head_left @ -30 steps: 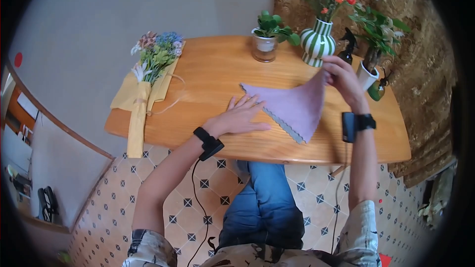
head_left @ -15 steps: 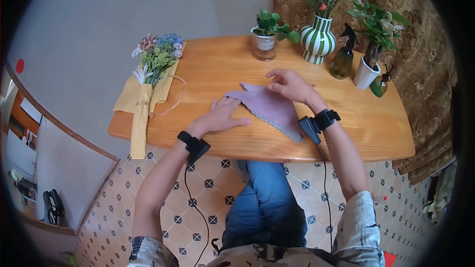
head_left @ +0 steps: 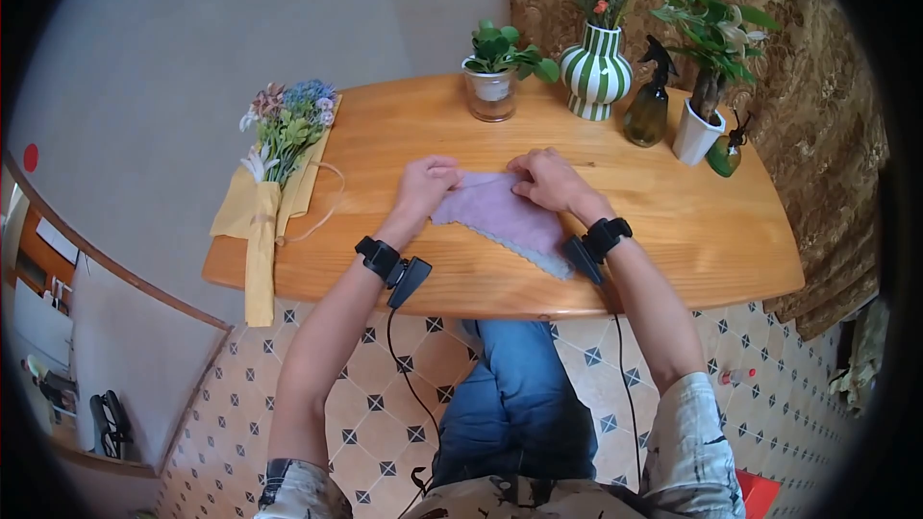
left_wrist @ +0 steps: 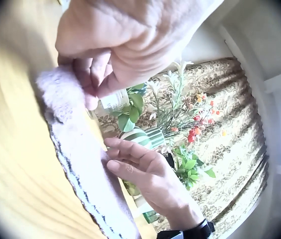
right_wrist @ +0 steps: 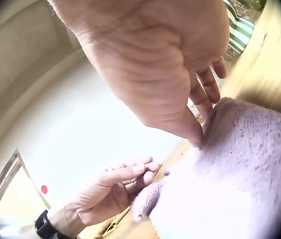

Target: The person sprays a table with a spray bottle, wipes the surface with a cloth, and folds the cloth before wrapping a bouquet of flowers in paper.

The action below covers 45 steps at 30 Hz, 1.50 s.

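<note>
A folded lilac cloth (head_left: 505, 213) with a grey scalloped edge lies at the middle of the wooden table. At its left far corner, my left hand (head_left: 425, 190) pinches the folded edge between thumb and curled fingers. In the left wrist view the fuzzy fold of the cloth (left_wrist: 61, 92) bulges under those fingertips. My right hand (head_left: 550, 181) holds the far edge toward the right, and in the right wrist view its thumb presses on the cloth (right_wrist: 240, 134) with the fingers behind.
On the wooden table (head_left: 673, 240), a wrapped bouquet (head_left: 279, 154) lies at the left. Along the back stand a potted plant (head_left: 492, 86), a striped vase (head_left: 596, 77), a dark spray bottle (head_left: 646, 115), a white pot (head_left: 697, 133) and a small green bottle (head_left: 726, 156).
My right hand has come left and down from lifting the cloth, which now lies folded smaller. My left hand went from lying flat on the near edge to pinching the left far corner.
</note>
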Each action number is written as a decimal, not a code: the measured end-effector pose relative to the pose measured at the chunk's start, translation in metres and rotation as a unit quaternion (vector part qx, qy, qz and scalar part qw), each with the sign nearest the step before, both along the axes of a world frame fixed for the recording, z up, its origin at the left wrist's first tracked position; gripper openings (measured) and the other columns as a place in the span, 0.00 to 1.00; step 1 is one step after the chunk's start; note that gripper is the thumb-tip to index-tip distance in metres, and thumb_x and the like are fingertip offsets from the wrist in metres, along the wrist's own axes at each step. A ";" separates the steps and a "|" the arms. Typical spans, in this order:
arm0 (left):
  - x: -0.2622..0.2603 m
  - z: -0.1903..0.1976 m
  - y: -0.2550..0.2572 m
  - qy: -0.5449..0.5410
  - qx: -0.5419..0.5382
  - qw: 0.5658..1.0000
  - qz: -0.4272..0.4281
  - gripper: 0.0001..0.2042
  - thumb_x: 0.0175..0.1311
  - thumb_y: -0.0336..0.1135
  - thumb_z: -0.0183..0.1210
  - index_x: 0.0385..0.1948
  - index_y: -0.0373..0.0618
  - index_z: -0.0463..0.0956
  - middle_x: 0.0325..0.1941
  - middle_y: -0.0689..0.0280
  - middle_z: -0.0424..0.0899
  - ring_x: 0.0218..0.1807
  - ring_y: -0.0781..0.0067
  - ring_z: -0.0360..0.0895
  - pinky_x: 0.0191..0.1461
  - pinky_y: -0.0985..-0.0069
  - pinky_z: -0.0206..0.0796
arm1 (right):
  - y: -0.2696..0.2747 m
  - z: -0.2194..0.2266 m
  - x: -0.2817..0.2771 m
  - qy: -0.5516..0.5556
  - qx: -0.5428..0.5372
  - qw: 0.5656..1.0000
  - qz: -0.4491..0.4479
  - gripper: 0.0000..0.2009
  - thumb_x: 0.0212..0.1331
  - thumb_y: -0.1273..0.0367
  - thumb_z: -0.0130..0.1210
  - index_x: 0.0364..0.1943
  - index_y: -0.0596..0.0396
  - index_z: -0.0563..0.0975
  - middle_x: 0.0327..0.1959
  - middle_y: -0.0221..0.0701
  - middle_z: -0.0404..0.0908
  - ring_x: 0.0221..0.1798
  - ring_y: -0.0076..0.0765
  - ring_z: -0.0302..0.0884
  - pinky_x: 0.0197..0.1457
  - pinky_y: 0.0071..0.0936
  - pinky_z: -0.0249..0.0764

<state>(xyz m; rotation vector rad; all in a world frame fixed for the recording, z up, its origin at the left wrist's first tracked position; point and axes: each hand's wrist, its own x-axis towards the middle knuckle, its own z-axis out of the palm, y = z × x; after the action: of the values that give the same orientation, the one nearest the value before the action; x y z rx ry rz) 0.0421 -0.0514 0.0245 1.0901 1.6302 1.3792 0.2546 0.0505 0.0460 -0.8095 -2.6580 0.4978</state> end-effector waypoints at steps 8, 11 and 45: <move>-0.010 0.001 -0.021 0.381 -0.069 0.919 -0.070 0.15 0.54 0.32 0.64 0.41 0.33 0.79 0.34 0.59 0.84 0.36 0.72 0.80 0.41 0.76 0.71 | 0.015 -0.016 -0.005 0.002 0.006 1.000 0.002 0.11 0.52 0.68 0.58 0.39 0.56 0.81 0.40 0.42 0.81 0.49 0.50 0.73 0.55 0.39 0.69; -0.018 -0.007 -0.018 0.371 -0.093 0.921 -0.066 0.12 0.57 0.31 0.62 0.39 0.34 0.79 0.33 0.63 0.83 0.35 0.77 0.78 0.40 0.79 0.70 | 0.017 -0.011 -0.003 0.024 -0.024 0.999 0.024 0.10 0.54 0.68 0.57 0.37 0.59 0.79 0.36 0.40 0.81 0.41 0.45 0.76 0.47 0.37 0.72; -0.035 -0.018 0.046 0.187 -0.044 0.975 -0.110 0.13 0.60 0.28 0.61 0.45 0.32 0.77 0.32 0.65 0.81 0.29 0.82 0.75 0.34 0.84 0.69 | -0.028 -0.014 -0.009 -0.007 0.049 0.998 0.047 0.31 0.57 0.52 0.56 0.63 0.49 0.65 0.64 0.51 0.61 0.69 0.62 0.53 0.70 0.48 0.52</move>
<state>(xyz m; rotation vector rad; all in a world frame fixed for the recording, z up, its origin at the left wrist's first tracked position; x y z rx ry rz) 0.0066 -0.0053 0.0066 1.4955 1.7469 0.9910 0.2456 0.0221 0.0316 -0.6643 -2.7195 0.3811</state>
